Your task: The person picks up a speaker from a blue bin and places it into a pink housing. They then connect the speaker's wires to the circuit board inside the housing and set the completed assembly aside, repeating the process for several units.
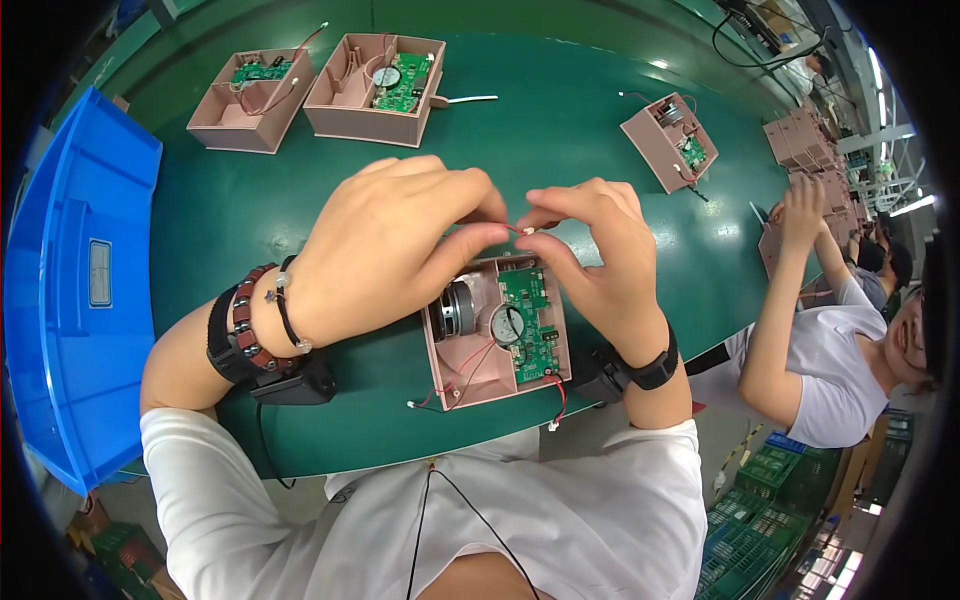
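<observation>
A pink plastic housing [470, 385] lies open in front of me, holding a green circuit board [535, 325], a round speaker [455, 312] and a silvery disc with a black wire on it. Above its far edge my left hand [390, 240] is closed in a pinch on a thin red wire. My right hand [610, 255] pinches at the small white connector [528, 231] on that wire; the fingertips of both hands nearly meet. Two other wire ends with white plugs hang over the housing's near edge, one at the left and one at the right.
Two pink housings with boards [375, 90] stand at the far left, another [672, 140] at the far right. A blue bin [85, 290] flanks the green table [560, 90] on the left. On the right a co-worker [815, 370] raises their hands near stacked pink housings [800, 140].
</observation>
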Action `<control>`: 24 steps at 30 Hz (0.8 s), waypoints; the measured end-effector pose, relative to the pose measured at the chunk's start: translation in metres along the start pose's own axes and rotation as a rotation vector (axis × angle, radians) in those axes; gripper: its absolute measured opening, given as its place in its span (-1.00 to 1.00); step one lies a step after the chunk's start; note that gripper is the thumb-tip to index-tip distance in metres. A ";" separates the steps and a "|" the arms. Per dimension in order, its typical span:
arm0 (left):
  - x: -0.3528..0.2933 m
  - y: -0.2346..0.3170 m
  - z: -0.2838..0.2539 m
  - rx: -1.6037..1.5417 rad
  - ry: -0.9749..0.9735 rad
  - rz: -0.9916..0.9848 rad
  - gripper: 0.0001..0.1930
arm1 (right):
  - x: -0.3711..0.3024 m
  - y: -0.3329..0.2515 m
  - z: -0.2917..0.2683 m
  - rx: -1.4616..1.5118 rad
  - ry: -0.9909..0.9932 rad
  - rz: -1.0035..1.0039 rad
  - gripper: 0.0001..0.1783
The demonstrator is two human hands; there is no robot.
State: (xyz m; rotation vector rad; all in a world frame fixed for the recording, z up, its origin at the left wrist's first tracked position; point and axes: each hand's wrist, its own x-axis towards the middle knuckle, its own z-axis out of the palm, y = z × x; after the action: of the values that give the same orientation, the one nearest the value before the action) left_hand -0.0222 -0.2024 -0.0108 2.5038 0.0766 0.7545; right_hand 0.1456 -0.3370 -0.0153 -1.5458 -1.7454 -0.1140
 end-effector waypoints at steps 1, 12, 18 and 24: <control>0.001 -0.001 0.000 0.020 -0.007 0.009 -0.84 | 0.000 -0.001 0.000 0.001 -0.006 -0.002 -0.71; 0.006 0.000 0.004 0.342 0.137 0.297 -0.81 | -0.002 0.004 0.001 -0.010 -0.052 -0.057 -0.77; 0.001 0.007 0.005 0.357 0.106 0.307 -0.78 | -0.003 0.000 0.000 -0.158 -0.005 -0.099 -0.83; 0.011 0.004 -0.015 0.368 -0.026 0.226 -0.81 | -0.001 0.000 -0.002 -0.168 -0.026 -0.086 -0.82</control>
State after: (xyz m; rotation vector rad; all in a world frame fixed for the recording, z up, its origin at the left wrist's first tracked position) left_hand -0.0211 -0.1968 0.0073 2.9066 -0.0866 0.8633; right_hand 0.1466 -0.3391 -0.0145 -1.5962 -1.8629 -0.2918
